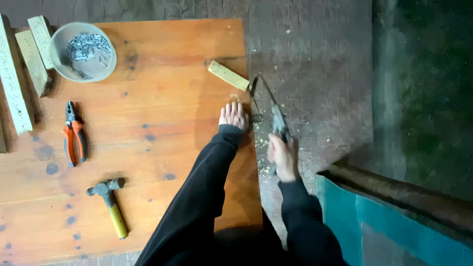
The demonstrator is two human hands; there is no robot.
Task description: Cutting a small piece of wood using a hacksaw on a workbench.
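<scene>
A small hand saw (268, 106) with a thin bowed frame stands at the right edge of the wooden board (148, 148), its blade end beside a short stub of wood that juts over that edge. The right hand (282, 155) wraps its fingers tight around the saw's handle, off the board and above the stone floor (315, 59), where sawdust and chips lie scattered. The left hand (233, 116) lies flat on the board just left of the saw, fingers held close together and pressing down at the edge. A pale wood strip (228, 75) rests a little farther off, tilted, with its right end near the saw's frame. Well to the left lie orange-handled pliers (74, 138), a yellow-handled hammer (111, 204), a grey bowl of nails (84, 51) and several pale wood battens (19, 74).
</scene>
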